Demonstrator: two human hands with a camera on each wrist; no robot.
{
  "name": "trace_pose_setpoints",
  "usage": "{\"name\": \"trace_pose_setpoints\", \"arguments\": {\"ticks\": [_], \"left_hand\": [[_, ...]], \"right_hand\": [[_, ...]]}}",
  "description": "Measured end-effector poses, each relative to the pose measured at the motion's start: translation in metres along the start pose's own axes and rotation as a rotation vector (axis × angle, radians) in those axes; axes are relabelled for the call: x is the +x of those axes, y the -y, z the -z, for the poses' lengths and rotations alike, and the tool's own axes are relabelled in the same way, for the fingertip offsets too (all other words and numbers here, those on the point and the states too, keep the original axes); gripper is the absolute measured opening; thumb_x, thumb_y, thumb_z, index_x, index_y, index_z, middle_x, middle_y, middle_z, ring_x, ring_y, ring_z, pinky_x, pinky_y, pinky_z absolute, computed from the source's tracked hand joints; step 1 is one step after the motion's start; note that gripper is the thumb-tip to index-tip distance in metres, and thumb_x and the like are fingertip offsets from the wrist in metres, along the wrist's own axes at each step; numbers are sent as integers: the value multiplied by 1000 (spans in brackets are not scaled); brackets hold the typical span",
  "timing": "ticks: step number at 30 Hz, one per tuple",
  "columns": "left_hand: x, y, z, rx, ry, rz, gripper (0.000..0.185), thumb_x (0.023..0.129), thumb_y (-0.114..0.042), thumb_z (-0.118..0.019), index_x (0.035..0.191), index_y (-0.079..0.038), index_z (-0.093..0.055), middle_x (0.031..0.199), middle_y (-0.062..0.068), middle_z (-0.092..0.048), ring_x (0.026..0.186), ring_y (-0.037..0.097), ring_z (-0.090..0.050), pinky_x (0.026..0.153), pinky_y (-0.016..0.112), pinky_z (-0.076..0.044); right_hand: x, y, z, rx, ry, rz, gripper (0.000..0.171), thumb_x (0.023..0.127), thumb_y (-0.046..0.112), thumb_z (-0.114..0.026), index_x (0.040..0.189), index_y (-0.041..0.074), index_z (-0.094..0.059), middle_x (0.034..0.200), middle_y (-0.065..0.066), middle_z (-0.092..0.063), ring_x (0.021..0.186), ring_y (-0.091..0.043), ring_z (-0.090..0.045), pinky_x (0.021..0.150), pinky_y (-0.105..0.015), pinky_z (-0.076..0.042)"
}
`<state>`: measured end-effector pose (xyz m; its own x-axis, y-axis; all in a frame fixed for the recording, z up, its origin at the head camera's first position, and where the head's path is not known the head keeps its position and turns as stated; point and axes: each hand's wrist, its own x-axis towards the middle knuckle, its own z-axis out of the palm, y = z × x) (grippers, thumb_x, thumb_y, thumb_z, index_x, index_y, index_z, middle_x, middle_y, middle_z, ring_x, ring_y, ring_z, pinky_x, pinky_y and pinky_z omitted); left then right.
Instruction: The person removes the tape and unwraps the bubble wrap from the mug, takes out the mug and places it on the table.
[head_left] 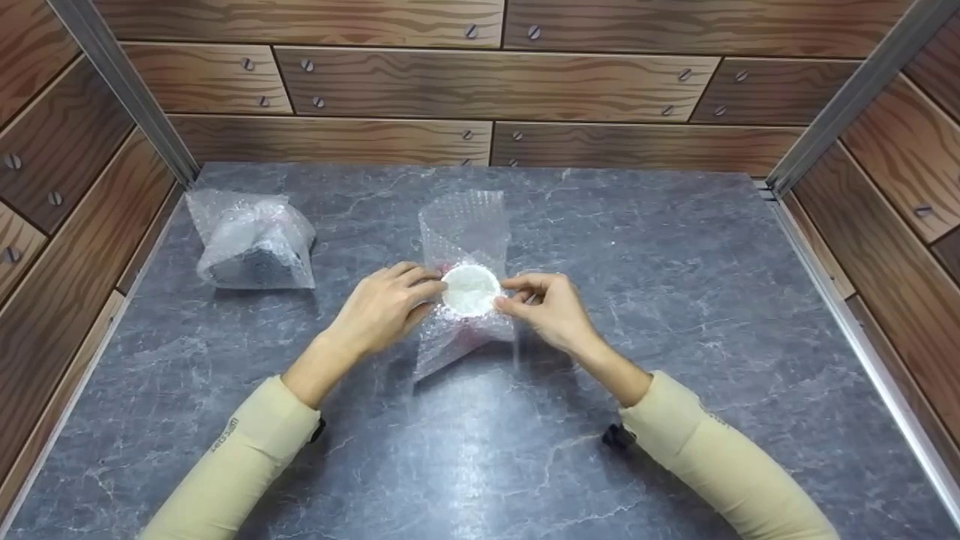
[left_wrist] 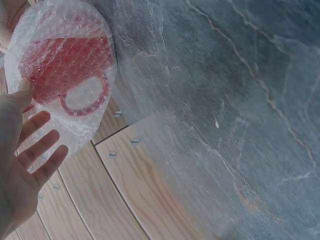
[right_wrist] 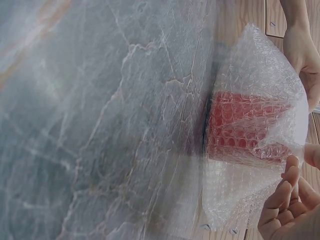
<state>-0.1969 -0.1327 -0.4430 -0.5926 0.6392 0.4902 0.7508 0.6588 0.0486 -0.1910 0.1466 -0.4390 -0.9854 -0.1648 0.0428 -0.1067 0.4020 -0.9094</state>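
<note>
Red mug in bubble wrap, mid-frame

Both my arms reach up from the lower corners of the head view. My left hand, fingers loosely extended, touches the mug's left side; my right hand pinches the bubble wrap at the rim's right. The mug stands between them, mouth up. Another wrapped bundle sits upper left.
</note>
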Motion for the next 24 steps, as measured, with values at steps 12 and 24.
{"name": "trace_pose_setpoints", "arguments": {"ticks": [12,24], "left_hand": [[-1,-2,-1,26,-3,5,25,99,-21,-72,123,-15,-75,125,4,-77,119,26,-70,103,43,-60],[-1,-2,-3,25,3,16,27,98,-21,-73,124,-14,-75,126,5,-77,119,26,-70,102,43,-60]], "right_hand": [[0,-1,0,32,-3,20,29,84,5,-85,111,-4,-77,87,-15,-77,69,-8,-59,63,-15,-50],[-3,0,-1,-8,-50,41,21,84,8,-87,102,0,-80,92,-15,-79,67,-8,-58,62,-15,-49]]}}
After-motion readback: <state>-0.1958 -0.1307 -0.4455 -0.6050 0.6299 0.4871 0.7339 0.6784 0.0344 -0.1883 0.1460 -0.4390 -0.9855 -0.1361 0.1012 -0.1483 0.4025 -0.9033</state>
